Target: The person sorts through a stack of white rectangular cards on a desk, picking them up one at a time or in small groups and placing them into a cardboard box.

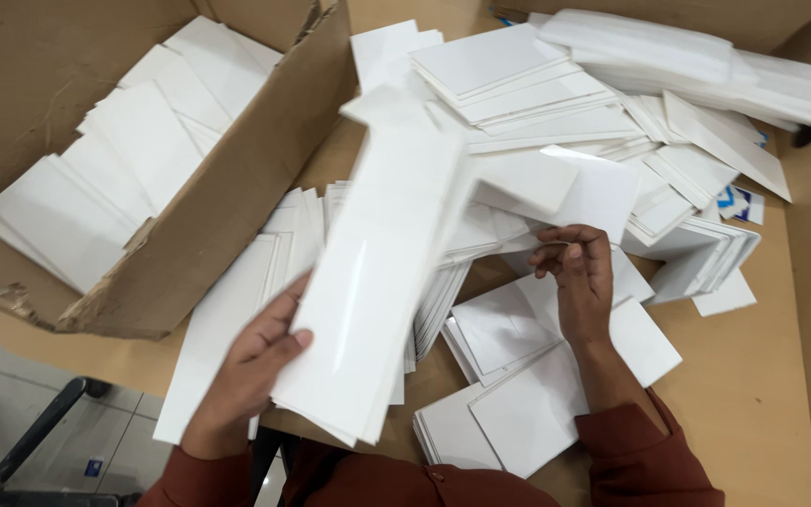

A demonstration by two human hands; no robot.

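A brown table [762, 394] holds heaps of white cards [518, 94]. Left of the cards sits a torn cardboard box [227, 197].

Long glossy white card stack [368, 282], tilted, apparently flat-folded cartons, above table.

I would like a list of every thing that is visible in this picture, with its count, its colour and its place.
cardboard box: one, brown, open, upper left on the table
white sheets in the box: many, white, overlapping inside the box
long stack of flat pieces: one stack, glossy white, centre, held by the left hand
loose white cards: too many to count, white, in heaps over the table's middle and top
small printed card: one, white with blue, at the right under the heaps
table: one, light brown
tiled floor: pale grey, bottom left
sleeves: two, dark red, bottom
left hand: grips the long stack
right hand: fingers bent, on the loose cards
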